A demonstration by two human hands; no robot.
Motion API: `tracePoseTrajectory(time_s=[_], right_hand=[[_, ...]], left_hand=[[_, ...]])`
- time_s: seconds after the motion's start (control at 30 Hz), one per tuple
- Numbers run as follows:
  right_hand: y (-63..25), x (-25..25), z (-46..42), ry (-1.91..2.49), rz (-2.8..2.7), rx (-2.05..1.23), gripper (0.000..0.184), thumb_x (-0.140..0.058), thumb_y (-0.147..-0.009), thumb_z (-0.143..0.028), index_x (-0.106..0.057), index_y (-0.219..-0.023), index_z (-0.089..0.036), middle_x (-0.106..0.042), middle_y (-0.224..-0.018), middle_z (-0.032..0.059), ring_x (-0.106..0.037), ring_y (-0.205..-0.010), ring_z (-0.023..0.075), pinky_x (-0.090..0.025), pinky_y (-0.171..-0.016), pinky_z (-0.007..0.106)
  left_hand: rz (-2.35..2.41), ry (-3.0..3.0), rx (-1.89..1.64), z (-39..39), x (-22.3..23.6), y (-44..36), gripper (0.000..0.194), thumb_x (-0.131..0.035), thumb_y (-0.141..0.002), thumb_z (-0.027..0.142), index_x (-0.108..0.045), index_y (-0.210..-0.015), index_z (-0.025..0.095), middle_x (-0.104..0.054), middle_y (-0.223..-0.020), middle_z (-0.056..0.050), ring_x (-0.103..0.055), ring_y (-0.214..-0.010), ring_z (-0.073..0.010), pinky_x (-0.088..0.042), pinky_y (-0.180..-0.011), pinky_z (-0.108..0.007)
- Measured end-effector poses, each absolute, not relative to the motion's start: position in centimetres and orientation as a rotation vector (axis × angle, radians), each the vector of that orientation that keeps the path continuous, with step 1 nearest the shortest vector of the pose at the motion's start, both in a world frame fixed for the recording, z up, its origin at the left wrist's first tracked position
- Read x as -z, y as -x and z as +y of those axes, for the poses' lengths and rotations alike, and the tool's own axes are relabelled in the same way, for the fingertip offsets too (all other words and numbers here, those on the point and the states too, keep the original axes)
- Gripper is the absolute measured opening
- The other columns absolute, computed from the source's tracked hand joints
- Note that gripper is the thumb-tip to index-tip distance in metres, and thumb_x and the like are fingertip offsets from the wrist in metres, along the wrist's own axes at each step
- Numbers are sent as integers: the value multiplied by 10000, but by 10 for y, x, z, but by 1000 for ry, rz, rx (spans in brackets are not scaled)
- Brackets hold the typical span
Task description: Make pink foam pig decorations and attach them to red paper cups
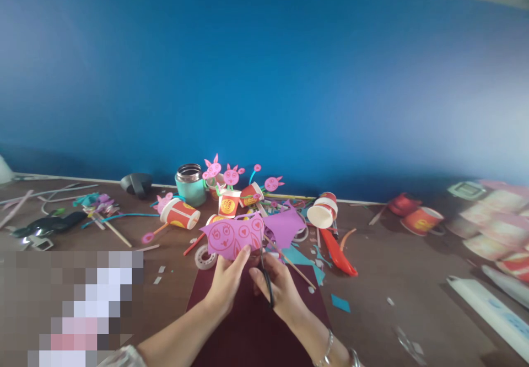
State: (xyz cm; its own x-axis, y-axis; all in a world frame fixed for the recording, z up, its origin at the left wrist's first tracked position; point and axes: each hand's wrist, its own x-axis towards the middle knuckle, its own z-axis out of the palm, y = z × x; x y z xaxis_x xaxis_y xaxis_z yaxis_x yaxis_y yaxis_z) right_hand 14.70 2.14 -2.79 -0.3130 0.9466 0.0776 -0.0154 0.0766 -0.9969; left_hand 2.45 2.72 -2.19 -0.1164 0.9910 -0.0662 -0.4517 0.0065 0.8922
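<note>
My left hand (230,280) pinches the lower edge of a piece of pink paper (235,236) with a face, ears and small circles drawn on it in red. In my right hand (278,285) is a pair of scissors (266,276) with dark handles, its blades against the right edge of the paper. How far the blades are apart I cannot make out. Both hands are above a dark maroon mat (256,328). Just behind the scissors lies a purple paper scrap (284,226). A roll of clear tape (205,257) rests left of the paper.
Red paper cups with pink paper figures (230,204) stand or lie behind my hands, near a teal thermos (190,185). To the right are a red plastic piece (339,254), a blue paper scrap (340,303), stacked cups (496,218) and a white power strip (487,314).
</note>
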Motion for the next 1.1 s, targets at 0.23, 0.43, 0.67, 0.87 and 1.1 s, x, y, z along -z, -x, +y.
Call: tracePoseTrajectory(time_s=[0.23, 0.43, 0.67, 0.87, 1.1], right_hand=[[-150, 29, 23, 1012, -1438, -1408, 282, -680, -749, -423, -527, -752, -186, -472, -536, -55, -455, -442, 95, -377, -441, 212], [-150, 22, 23, 1062, -1437, -1422, 294, -687, -734, -416, -513, -721, -178, -463, -498, -67, -440, -398, 80, -370, -402, 193], [-154, 21, 25, 1089, -1496, -1411, 304, -678, -738, -423, -524, -721, -162, -467, -436, -68, -424, -352, 72, -332, -370, 181], [-158, 19, 27, 1126, -1524, -1427, 340, -680, -721, -464, -533, -724, -158, -469, -429, -67, -417, -336, 71, -326, -354, 182], [-162, 16, 29, 1139, -1538, -1455, 373, -686, -700, -494, -537, -720, -153, -461, -418, -68, -407, -327, 68, -330, -345, 182]], left_hand=[[1052, -832, -1441, 31, 20, -20, 280, -687, -712, 409, -670, -785, 139, -712, -923, -101, -631, -946, -267, -476, -835, -350], [1073, -865, -1410, 33, 18, -19, 269, -668, -720, 419, -647, -665, 156, -712, -893, -95, -615, -957, -282, -480, -824, -373], [1024, -888, -1424, 35, 18, -16, 219, -671, -730, 369, -673, -774, 155, -710, -831, -74, -635, -859, -241, -478, -816, -360], [1011, -922, -1398, 38, 19, -13, 183, -670, -735, 337, -690, -795, 166, -719, -831, -71, -642, -819, -233, -480, -803, -344], [988, -945, -1352, 40, 21, -10, 180, -648, -755, 345, -687, -764, 169, -721, -789, -72, -653, -763, -228, -490, -770, -340]])
